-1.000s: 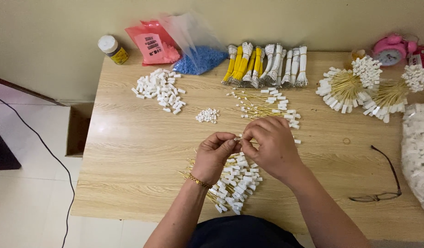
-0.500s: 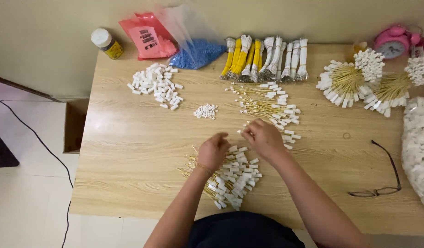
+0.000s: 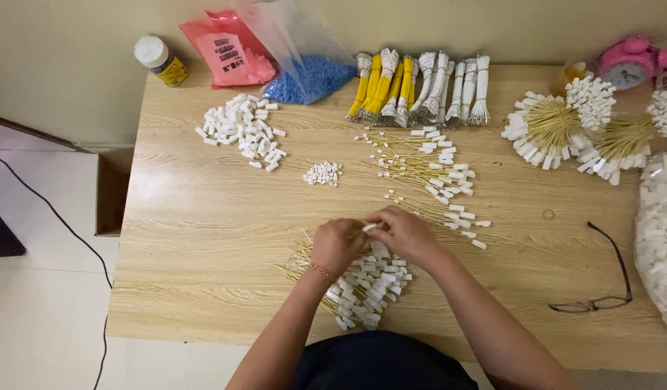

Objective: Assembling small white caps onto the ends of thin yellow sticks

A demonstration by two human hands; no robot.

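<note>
My left hand point(image 3: 336, 245) and my right hand point(image 3: 405, 234) meet over the wooden table point(image 3: 203, 238), fingertips together on a small white connector point(image 3: 369, 227) with a thin yellow wire. Just below them lies a pile of finished yellow wires with white connectors point(image 3: 362, 285). Loose yellow wires with white ends point(image 3: 427, 173) are spread beyond my right hand. A small heap of tiny white pieces point(image 3: 323, 173) lies beyond my left hand, and a larger heap of white connectors point(image 3: 243, 130) sits at the far left.
Bundled yellow and white wires point(image 3: 420, 87) line the back edge. A blue bag of beads point(image 3: 308, 76), a red packet point(image 3: 228, 50) and a small bottle point(image 3: 160, 61) stand back left. Fanned wire bundles point(image 3: 564, 130), a pink clock point(image 3: 629, 65) and eyeglasses point(image 3: 600, 289) lie right.
Both hands dropped from above the table to the near pile, then came together again on a white connector just above it.
</note>
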